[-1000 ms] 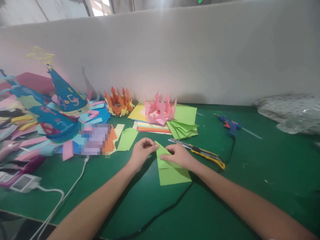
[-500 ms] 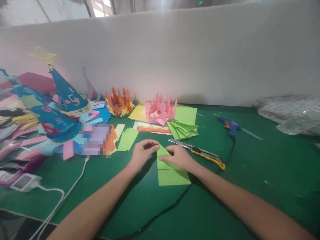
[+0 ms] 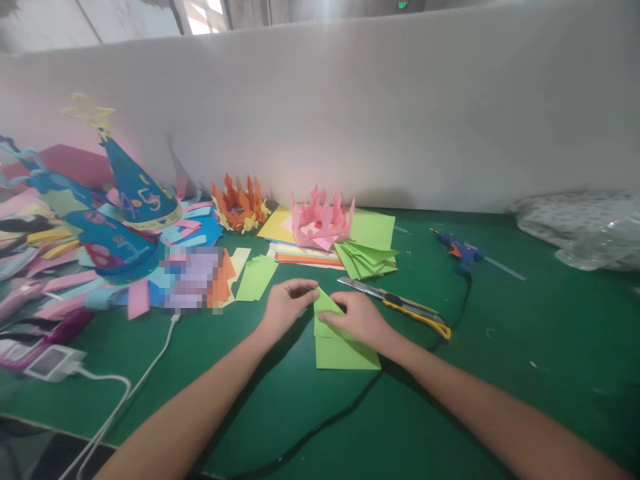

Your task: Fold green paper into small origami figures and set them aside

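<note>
Both my hands are on a light green sheet of paper at the middle of the table, partly folded, with a slanted edge at its top. My left hand pinches the paper's top left corner between thumb and fingers. My right hand grips the folded layer from the right, its thumb lying across the front. The fingers behind the paper are hidden. Just right of my right hand lies a yellow and black utility knife, its blade out. Behind it sits a stack of folded green paper pieces.
A pink paper crown stands on coloured sheets, beside an orange paper crown. Blue cone hats and paper strips crowd the left. A glue gun lies back right, its black cord running under my right arm. A white cable crosses the left.
Almost nothing differs. My hands keep the same hold on the green paper, whose lower edge sits very slightly higher; the whole view has shifted a touch.
</note>
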A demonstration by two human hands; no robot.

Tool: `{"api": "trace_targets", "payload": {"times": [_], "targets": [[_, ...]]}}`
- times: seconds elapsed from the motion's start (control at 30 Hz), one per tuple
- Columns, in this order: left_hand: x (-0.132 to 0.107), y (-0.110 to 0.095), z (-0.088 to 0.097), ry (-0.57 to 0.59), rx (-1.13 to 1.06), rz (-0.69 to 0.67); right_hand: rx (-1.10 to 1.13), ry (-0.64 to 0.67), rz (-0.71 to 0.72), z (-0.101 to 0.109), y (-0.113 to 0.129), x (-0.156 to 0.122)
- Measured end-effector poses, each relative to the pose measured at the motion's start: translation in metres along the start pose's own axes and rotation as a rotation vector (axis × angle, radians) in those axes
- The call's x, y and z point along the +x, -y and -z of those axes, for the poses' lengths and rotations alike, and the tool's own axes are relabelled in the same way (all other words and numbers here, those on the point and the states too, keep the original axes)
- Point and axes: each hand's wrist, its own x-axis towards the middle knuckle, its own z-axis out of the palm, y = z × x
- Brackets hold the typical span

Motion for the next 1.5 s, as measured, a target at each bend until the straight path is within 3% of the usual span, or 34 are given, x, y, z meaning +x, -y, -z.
{"api": "trace_targets", "payload": {"times": [0.1,0.2,0.33,0.43,0.7,0.9,1.03,1.5], "targets": [[0.005,0.004,0.005,-0.006,0.167,-0.108,-0.069,-0.088,0.112,-0.001,0.002,-0.004],[0.011,0.01,0.009,-0.019,0.3,-0.22,-0.162,-0.128,0.312,-0.002,-0.001,-0.005],[0.016,0.016,0.012,-0.022,0.345,-0.306,-0.309,-0.04,0.601,-0.005,-0.009,-0.003],[0.018,0.017,0.013,-0.005,0.411,-0.355,-0.348,0.001,0.712,-0.007,-0.015,-0.001],[0.008,0.013,0.023,0.098,0.831,-0.569,-0.301,0.051,0.776,0.003,-0.016,0.003],[-0.007,-0.006,0.039,0.498,1.018,-0.427,-0.227,0.022,0.757,0.006,-0.017,0.003],[-0.011,-0.013,0.04,0.53,1.07,-0.36,-0.229,0.015,0.759,0.007,-0.016,0.002],[-0.014,-0.008,0.039,0.551,1.13,-0.37,-0.354,0.021,0.881,0.01,-0.017,0.006]]}}
